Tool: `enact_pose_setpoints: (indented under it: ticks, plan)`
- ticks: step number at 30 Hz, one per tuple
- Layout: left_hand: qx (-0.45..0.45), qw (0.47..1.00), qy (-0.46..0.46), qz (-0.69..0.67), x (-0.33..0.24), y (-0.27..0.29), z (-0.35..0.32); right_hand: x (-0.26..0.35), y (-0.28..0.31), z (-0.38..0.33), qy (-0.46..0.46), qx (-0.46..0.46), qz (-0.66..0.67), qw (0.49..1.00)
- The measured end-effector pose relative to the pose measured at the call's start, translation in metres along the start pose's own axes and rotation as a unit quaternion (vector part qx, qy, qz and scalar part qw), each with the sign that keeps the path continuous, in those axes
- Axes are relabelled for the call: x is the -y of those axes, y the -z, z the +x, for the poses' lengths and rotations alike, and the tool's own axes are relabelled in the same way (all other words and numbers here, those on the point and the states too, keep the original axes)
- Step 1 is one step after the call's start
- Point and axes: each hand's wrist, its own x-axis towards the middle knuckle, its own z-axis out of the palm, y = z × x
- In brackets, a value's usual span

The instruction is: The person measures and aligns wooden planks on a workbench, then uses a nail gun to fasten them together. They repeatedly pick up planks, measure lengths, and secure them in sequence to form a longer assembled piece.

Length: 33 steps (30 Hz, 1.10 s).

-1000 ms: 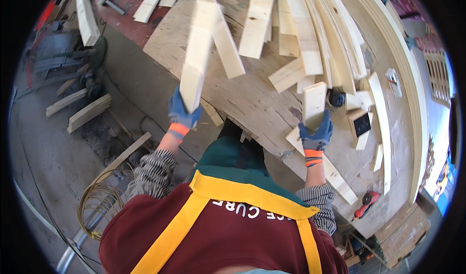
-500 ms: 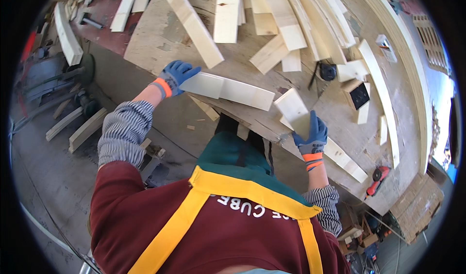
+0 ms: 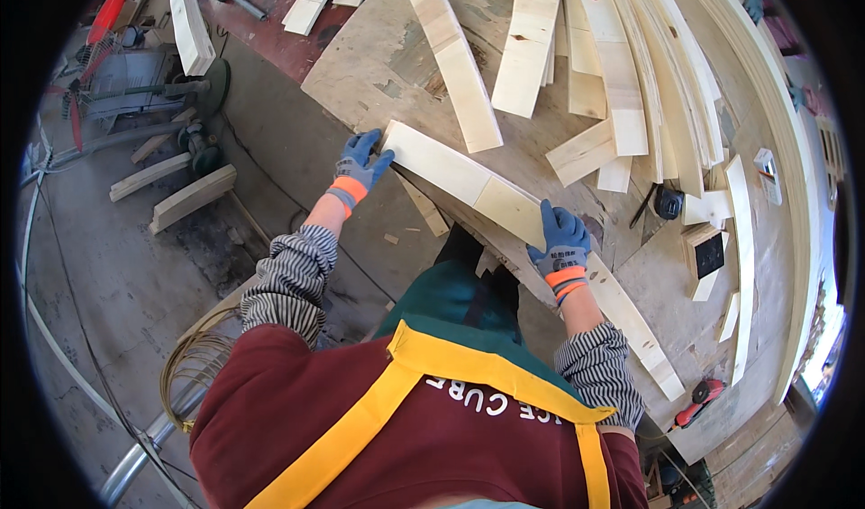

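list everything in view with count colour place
workbench: one, brown, ahead
handled board: at least one, pale, workbench's near edge
loose boards: many, pale, across workbench
tape measure: one, black, workbench's right
black-faced block: one, pale, below tape measure
hand tool: one, red and black, lower right
hammer: one, dark, upper left
wire coil: one, tan, lower left
machinery: uncounted, greenish, left
apron: one, green and yellow, below
gloved left hand, right hand: two, blue, board's ends

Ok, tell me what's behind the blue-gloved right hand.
A long, pale wooden board runs in behind the right hand. That end is covered, so whether it touches the worn brown plywood tabletop cannot be seen.
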Motion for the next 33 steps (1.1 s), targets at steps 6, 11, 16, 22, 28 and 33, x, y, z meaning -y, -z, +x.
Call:
enact_pose_setpoints:
  ticks: [6,11,16,22,28,33]
  plan:
    - [0.011,0.993,0.068,-0.099,-0.021,-0.001,0.001,0.006,0.002,0.013,-0.011,0.010,0.001,1.000]
    - [0.033,0.996,0.048,-0.074,-0.001,-0.005,0.014,-0.005,-0.008,0.012,0.030,-0.063,0.043,0.997]
    - [0.016,0.989,0.081,-0.125,0.010,-0.003,0.007,-0.057,-0.024,-0.042,-0.207,-0.347,0.199,0.893]
    - [0.040,0.970,0.148,-0.191,0.026,-0.002,0.019,-0.016,-0.070,-0.073,-0.263,-0.210,0.446,0.829]
    - [0.061,0.970,0.183,-0.147,0.013,0.008,0.026,0.013,-0.071,-0.036,-0.358,-0.151,0.413,0.824]
    - [0.046,0.984,0.121,-0.120,0.009,0.007,0.025,0.009,-0.063,-0.035,-0.347,-0.142,0.434,0.819]
